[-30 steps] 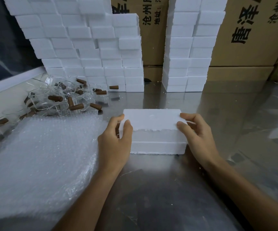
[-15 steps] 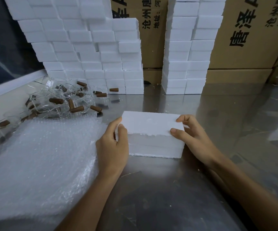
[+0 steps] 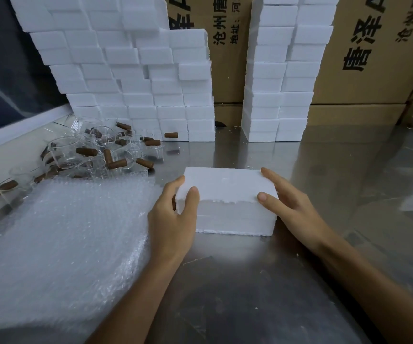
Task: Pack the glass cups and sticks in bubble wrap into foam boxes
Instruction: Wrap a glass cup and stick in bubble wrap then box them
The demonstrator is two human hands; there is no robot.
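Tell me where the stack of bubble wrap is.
In the head view, the bubble wrap lies on the steel table's left side, beside the left hand, just in front of the pile of glass cups.

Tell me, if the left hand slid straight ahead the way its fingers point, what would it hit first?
Probably nothing new: the left hand already grips the foam box, so that box blocks its way.

The scene was viewed from a single head-worn wide-angle camera, aimed forward and down at the foam box [image 3: 227, 194] from close above. Behind the box, stacked foam boxes [image 3: 136, 78] were taken in; left of it, the bubble wrap [image 3: 61, 239]. No second view was given.
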